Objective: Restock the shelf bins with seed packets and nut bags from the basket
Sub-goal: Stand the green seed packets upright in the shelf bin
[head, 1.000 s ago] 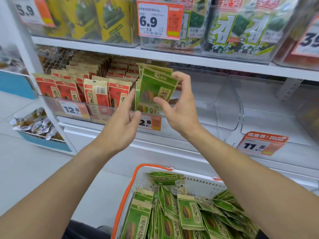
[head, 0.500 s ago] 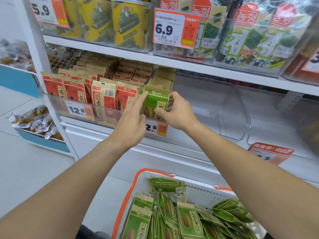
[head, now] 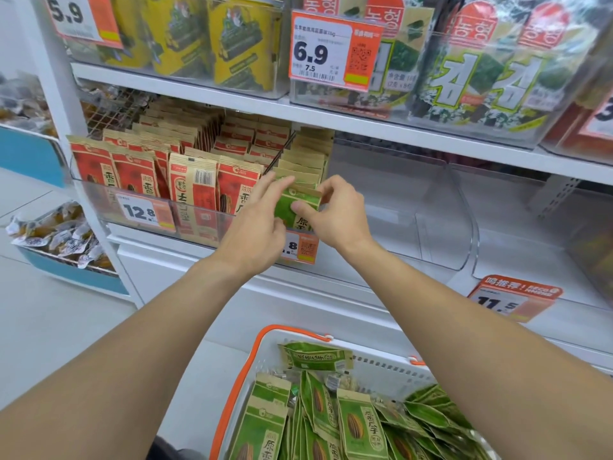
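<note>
Both hands are at the front of the middle shelf, working one green seed packet (head: 298, 209) into the clear shelf bin (head: 205, 224). The right hand (head: 335, 217) pinches the packet, thumb across its printed face and fingers curled over its right top edge. The left hand (head: 257, 227) has its fingers extended along the packet's left side, pressing against it rather than closing round it. The packet stands upright at the near end of a row of like packets (head: 305, 161) running toward the far wall, just right of the red seed packets (head: 185, 180) in the same bin. An orange price tag (head: 300, 249) sits directly below, partly hidden by the left hand. The adjoining empty bin (head: 431, 207) to the right holds no stock. Many more green packets (head: 351, 423) lie loose in the basket (head: 245, 376) at the near edge of view. Assessment: the packets appear light, thin and flexible, with a stiffer sealed band at the top; the film looks smooth and likely to slide against its neighbours. A hold across the upper corners, as here, should keep a packet flat; gripping mid-body risks buckling it and crushing the contents. The restocking appears far from complete.
</note>
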`<state>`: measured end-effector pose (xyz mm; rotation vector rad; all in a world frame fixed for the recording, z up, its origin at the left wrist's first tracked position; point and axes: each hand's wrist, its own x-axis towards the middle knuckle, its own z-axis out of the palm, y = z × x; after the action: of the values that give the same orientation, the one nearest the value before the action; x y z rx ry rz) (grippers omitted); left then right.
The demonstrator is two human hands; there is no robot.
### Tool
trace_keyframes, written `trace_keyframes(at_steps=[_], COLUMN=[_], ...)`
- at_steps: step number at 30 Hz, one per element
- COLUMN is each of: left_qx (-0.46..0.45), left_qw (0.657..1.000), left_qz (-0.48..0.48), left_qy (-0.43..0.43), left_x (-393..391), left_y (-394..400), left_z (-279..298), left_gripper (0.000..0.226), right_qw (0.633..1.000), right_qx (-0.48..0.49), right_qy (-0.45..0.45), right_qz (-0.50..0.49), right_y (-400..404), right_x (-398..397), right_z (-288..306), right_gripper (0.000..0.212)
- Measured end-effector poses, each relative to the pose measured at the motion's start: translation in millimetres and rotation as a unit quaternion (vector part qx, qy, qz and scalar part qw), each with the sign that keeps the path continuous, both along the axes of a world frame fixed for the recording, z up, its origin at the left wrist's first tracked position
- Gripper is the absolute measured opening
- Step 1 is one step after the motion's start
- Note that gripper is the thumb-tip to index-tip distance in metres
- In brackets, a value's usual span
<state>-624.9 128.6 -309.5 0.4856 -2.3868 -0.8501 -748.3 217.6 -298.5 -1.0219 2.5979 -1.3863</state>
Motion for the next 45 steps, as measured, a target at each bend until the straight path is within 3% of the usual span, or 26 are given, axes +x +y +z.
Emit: trace_keyframes(at_steps=[9, 13, 16, 18, 20, 23, 26, 29, 32, 36, 41, 45], left_qx=[0.012, -0.072, -0.108, -0.105, -0.077, -0.056, -0.057, -0.032, 0.008, 0.055, 0.022, -0.017], left_qw=[0.997, 0.98, 0.972, 0.982, 0.996, 0.983, 0.934, 0.89, 0.877, 0.86, 0.874, 0.905], left_qz=[0.067, 0.128, 0.107, 0.067, 0.012, -0.064, -0.112, -0.114, -0.097, -0.094, -0.058, -0.028], left_qy=[0.033, 0.134, 0.177, 0.142, 0.045, -0.164, -0.334, -0.44, -0.471, -0.499, -0.481, -0.425], left_x=[1, 4, 3, 0, -5, -6, 9, 31, 51, 64, 55, 44], left_y=[-1, 6, 20, 36, 56, 88, 119, 139, 153, 172, 174, 172], left_z=[-3, -3, -4, -13, -31, -74, -125, -168, -197, -219, -232, -238], left_gripper=[0.064, 0.05, 0.033, 0.024, 0.016, 0.011, 0.019, 0.029, 0.04, 0.053, 0.047, 0.038], right_qw=[0.998, 0.997, 0.986, 0.988, 0.994, 0.979, 0.89, 0.818, 0.801, 0.789, 0.854, 0.889], right_qx=[-0.009, -0.07, -0.133, -0.124, -0.059, 0.153, 0.406, 0.537, 0.556, 0.568, 0.49, 0.434], right_qy=[-0.066, 0.029, 0.096, 0.082, 0.047, -0.059, -0.141, -0.14, -0.167, -0.194, -0.168, -0.144], right_qz=[-0.021, 0.0, 0.027, 0.052, 0.082, 0.124, 0.15, 0.151, 0.143, 0.131, 0.048, -0.001], right_y=[-10, 22, 60, 89, 118, 155, 191, 213, 221, 235, 246, 260], right_x=[1, 7, 20, 26, 28, 23, 21, 25, 23, 22, 33, 50], right_z=[1, -1, -10, -29, -55, -102, -151, -187, -201, -214, -228, -233], right_gripper=[0.052, 0.029, 0.019, 0.017, 0.016, 0.009, 0.033, 0.055, 0.07, 0.063, 0.007, 0.011])
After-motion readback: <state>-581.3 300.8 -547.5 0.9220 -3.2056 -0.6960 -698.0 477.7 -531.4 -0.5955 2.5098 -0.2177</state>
